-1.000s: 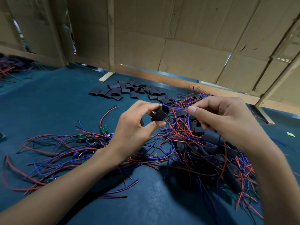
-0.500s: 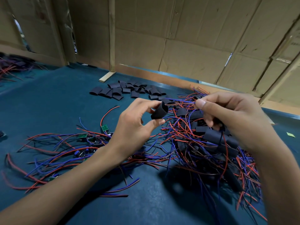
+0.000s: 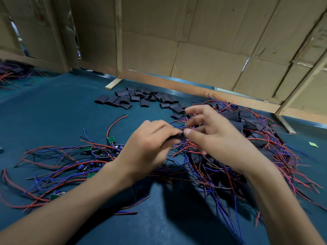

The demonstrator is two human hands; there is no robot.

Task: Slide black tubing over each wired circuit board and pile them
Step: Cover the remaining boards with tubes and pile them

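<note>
My left hand (image 3: pixel 148 144) grips a short piece of black tubing (image 3: pixel 174 137) over the middle of the table. My right hand (image 3: pixel 210 131) meets it from the right, thumb against the tubing's end, fingers pinching red and blue wires (image 3: pixel 190 127) that run into it. The board itself is hidden by my fingers. Bare green circuit boards (image 3: pixel 111 139) with red and blue wires lie spread at the left. A pile of sleeved boards (image 3: pixel 247 121) with tangled wires lies under and behind my right hand. Loose black tubing pieces (image 3: pixel 134 99) lie at the back.
The work surface is a dark teal mat (image 3: pixel 58 112). Cardboard walls (image 3: pixel 203 41) with wooden battens close off the back and right. Another heap of wires (image 3: pixel 12 73) lies at the far left. A small green scrap (image 3: pixel 312 144) lies at the right.
Both hands have dropped lower and come together. The tubing, earlier held up open-ended in my left fingers, now lies flat between both hands with the wires drawn into it.
</note>
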